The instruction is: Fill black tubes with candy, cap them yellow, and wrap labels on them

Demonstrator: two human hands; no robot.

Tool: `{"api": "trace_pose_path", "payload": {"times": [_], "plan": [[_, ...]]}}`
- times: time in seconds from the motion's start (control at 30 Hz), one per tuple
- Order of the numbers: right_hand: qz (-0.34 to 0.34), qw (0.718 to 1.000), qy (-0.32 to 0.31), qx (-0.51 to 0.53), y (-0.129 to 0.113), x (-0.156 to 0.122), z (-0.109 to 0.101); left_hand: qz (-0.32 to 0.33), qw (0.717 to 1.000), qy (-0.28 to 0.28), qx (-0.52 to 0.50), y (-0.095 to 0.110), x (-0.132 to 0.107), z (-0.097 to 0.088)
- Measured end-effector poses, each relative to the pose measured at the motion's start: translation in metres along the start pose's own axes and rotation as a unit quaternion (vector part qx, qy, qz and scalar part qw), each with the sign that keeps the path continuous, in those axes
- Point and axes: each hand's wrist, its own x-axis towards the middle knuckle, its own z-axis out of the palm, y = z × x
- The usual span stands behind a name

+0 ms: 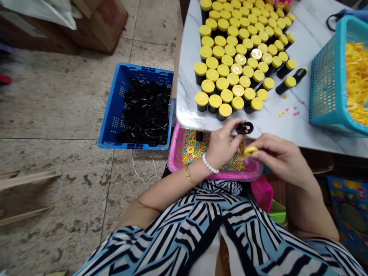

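Observation:
My left hand [222, 142] grips a small black tube [246, 128] at the table's front edge. The tube's open mouth faces up, and pink and other coloured beads show inside. To its right, my right hand [280, 157] pinches a yellow cap [250, 151] between thumb and fingers, apart from the tube. Under both hands is a pink tray [175, 155] full of small multicoloured beads [198, 147]. A loose black tube [199, 136] and some yellow caps lie among the beads. Many black tubes with yellow caps [225, 110] stand packed together on the table beyond my hands.
A turquoise basket [324, 90] of yellow caps [358, 76] stands on the table at right. Stray beads [296, 113] lie near it. To the left, a blue crate [110, 111] holds black tubes [146, 111]. Cardboard boxes [100, 27] sit on the floor at upper left.

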Motion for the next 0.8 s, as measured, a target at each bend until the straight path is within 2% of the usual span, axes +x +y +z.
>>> {"api": "trace_pose_path", "payload": {"times": [0.1,0.17,0.33,0.67,0.8], "plan": [[0.081,0.986,0.099,0.11,-0.007,0.017,-0.003,0.0,1.0,-0.001,-0.001,0.001,0.0,0.0],[0.104,0.974,0.123,0.157,-0.005,0.03,-0.001,0.009,1.0,-0.001,0.008,0.001,0.0,0.0],[0.111,0.967,0.136,0.187,0.0,0.049,0.001,0.04,0.998,0.004,0.05,-0.002,0.0,-0.002],[0.152,0.953,0.096,0.246,0.01,0.054,-0.003,0.034,0.998,0.001,0.061,0.003,0.001,-0.003],[0.152,0.957,0.096,0.229,0.007,0.055,-0.002,0.035,0.997,0.003,0.07,0.005,0.001,-0.003]]}}
